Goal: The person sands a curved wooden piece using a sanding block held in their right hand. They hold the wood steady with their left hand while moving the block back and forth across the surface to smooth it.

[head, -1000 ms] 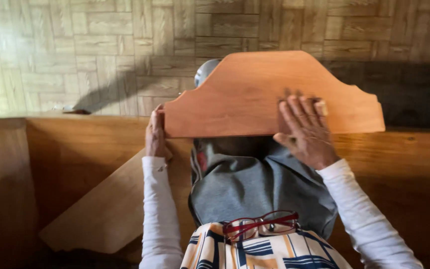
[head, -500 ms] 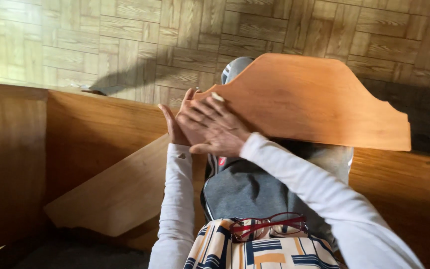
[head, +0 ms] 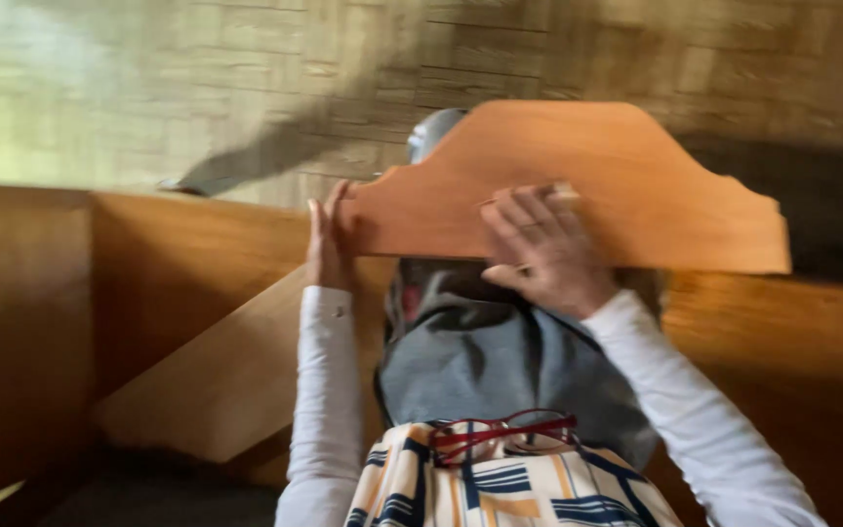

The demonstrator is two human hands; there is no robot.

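A shaped wooden board [head: 636, 185] with a curved, scalloped top edge lies flat in front of me, resting across my grey-clad lap [head: 480, 361]. My left hand [head: 329, 244] grips the board's left end. My right hand [head: 543, 249] lies on the board's face with a small pale piece, probably sandpaper, under its fingertips at the upper edge. Both arms wear white sleeves. The picture is blurred by motion.
A long wooden bench or panel [head: 178, 263] runs across behind the board, and a lighter plank [head: 217, 381] leans at the lower left. Red-framed glasses [head: 500, 434] hang on my striped top. Beyond is a pale parquet floor [head: 148, 98].
My right hand went from the board's right part to its left end beside my left hand, then came back toward the middle. The board stays put.
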